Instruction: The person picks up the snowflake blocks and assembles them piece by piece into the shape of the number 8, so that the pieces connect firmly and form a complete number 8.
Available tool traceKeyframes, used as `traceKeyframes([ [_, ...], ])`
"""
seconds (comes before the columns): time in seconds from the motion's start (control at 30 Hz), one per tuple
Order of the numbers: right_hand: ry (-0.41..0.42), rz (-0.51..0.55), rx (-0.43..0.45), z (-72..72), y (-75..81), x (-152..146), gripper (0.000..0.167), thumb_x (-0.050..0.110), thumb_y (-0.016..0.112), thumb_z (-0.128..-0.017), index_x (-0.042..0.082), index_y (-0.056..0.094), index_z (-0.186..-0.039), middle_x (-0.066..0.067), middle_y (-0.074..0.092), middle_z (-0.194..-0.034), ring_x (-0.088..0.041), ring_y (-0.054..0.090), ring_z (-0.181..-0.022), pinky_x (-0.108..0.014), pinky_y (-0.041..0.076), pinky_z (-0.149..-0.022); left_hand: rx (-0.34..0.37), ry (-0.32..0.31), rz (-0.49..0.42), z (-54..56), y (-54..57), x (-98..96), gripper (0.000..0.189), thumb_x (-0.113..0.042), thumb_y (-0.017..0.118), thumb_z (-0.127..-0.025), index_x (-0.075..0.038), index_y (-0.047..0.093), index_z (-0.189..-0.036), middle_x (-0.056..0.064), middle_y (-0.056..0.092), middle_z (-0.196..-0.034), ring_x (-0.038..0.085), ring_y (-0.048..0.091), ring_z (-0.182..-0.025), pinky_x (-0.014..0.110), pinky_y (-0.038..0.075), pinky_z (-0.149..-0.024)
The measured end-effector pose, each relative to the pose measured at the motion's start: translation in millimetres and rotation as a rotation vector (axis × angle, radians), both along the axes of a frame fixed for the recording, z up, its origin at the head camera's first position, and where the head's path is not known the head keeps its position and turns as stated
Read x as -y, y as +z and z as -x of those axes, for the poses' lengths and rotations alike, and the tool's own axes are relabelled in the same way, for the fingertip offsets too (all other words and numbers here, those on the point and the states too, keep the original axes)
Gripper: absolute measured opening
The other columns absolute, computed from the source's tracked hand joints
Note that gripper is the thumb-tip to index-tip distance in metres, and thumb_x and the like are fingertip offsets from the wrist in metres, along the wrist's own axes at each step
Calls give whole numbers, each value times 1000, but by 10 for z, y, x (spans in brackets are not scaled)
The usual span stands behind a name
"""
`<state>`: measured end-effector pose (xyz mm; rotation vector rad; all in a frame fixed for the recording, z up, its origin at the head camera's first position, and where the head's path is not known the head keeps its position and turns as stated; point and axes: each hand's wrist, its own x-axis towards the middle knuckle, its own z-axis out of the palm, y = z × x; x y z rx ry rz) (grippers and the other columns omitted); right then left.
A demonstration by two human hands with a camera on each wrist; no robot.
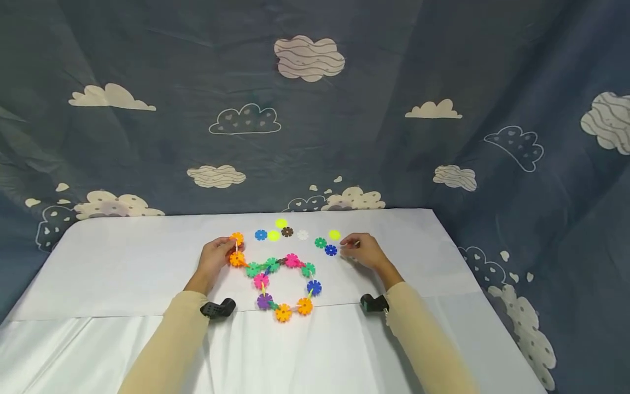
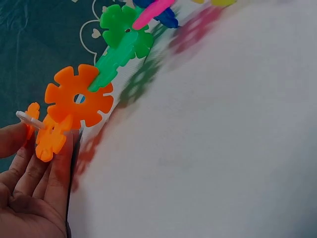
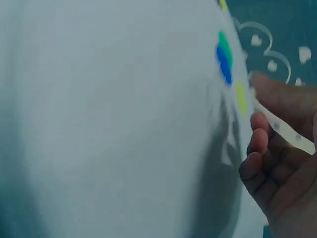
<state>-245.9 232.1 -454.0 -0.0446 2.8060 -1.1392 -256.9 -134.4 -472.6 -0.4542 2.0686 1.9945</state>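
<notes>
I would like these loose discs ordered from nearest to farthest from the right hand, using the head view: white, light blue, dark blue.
1. Dark blue disc: just left of the right hand.
2. White disc: farther left.
3. Light blue disc: farthest left.

White-covered table (image 1: 147,262) bears a looped chain of linked multicoloured flower discs (image 1: 261,281) and, nearer its far edge, eight loose discs (image 1: 287,232) (three yellow, two blue, one each brown, white, green).

My right grip (image 3: 285,181), lower right, curves near a yellow disc (image 3: 241,97); upper right, a blue disc (image 3: 224,65) lies beside a green disc (image 3: 225,44).
</notes>
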Motion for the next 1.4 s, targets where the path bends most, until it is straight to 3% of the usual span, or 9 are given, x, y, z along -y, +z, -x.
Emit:
traceKeyframes([
  [0.13,40,-107,8,-18,-28,-25,23,13,78,-81,4,70,-101,-5,60,-88,-20,50,-83,-33,44,-76,6,19,-30,-9,-6,91,41,-22,46,-103,5,45,-134,20,48,-139,23,50,-120,34,39,-107],
  [0.3,33,-161,-5,-36,-56,59,17,11,78,-81,5,68,-93,-5,60,-86,-20,50,-82,-33,44,-76,11,19,-30,22,-6,151,42,-22,45,-104,5,45,-136,19,47,-139,24,49,-121,34,38,-108],
  [0.4,7,-95,17,-34,-62,93,16,8,78,-80,5,66,-91,-5,58,-82,-19,51,-77,-29,45,-70,10,18,-6,34,-4,164,41,-22,45,-103,5,46,-135,19,48,-138,24,49,-118,34,40,-106],
  [0.6,28,161,67,109,-24,264,9,3,71,-86,-1,68,-93,-7,62,-78,-15,52,-61,-24,44,-54,12,22,27,60,5,176,40,-22,46,-103,4,48,-134,18,48,-137,22,48,-114,30,42,-100],
  [0.73,72,267,61,280,112,588,12,6,67,-90,-3,68,-97,-8,65,-79,-15,54,-60,-26,49,-56,11,22,27,72,7,171,40,-23,48,-103,4,50,-132,17,50,-135,21,49,-112,26,45,-93],
  [0.9,188,399,64,489,237,1105,10,0,66,-89,-7,64,-95,-14,66,-83,-19,66,-67,-40,58,-69,21,42,41,75,-16,153,38,-22,48,-103,3,52,-130,17,53,-132,20,51,-108,24,46,-90],
  [1.03,231,439,65,612,209,1454,7,-5,67,-86,-8,64,-92,-15,65,-86,-18,68,-69,-43,58,-72,-1,32,42,68,-30,74,37,-21,49,-102,5,54,-128,18,56,-129,19,54,-106,23,47,-87],
  [1.23,262,426,64,710,88,1817,5,-5,69,-85,-3,64,-84,-13,65,-85,-18,68,-69,-35,59,-66,-17,32,27,57,-62,-22,33,-17,50,-101,8,57,-122,20,59,-124,20,58,-105,24,48,-87],
  [1.4,301,415,37,750,97,1980,9,-5,69,-85,0,64,-80,-13,65,-87,-22,70,-73,-33,59,-67,-36,39,20,40,-53,-2,32,-16,51,-101,9,58,-119,18,64,-117,13,61,-92,17,49,-76],
])
